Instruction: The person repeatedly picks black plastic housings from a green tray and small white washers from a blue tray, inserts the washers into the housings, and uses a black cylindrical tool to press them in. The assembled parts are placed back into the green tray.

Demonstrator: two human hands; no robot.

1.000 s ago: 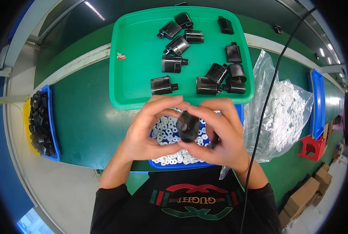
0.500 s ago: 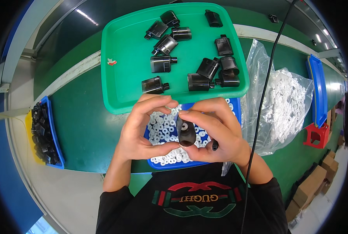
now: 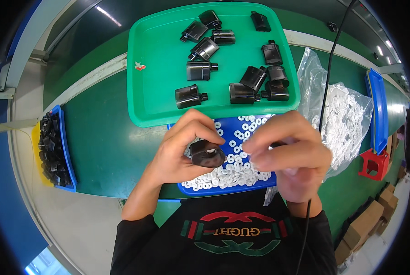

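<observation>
My left hand (image 3: 179, 149) grips a small dark plastic cartridge (image 3: 206, 153) above a blue bin (image 3: 223, 187) of small white rings (image 3: 234, 169). My right hand (image 3: 287, 153) hovers just right of the cartridge, blurred, fingers curled with thumb and fingertips pinched close; whether a ring is between them I cannot tell. Beyond the bin sits a green tray (image 3: 159, 78) with several similar black cartridges (image 3: 241, 91) scattered on it.
A clear plastic bag of white rings (image 3: 347, 114) lies at the right. A blue bin of black parts (image 3: 53, 146) sits at the left on the green belt (image 3: 104, 137). A red holder (image 3: 374, 162), a blue bin edge (image 3: 377, 107) and cardboard boxes (image 3: 370, 224) are at far right. A black cable (image 3: 326, 82) hangs across.
My hands have parted: the right hand let go of the cartridge and moved right, while the left hand keeps holding it. The view shifted so the tray sits lower.
</observation>
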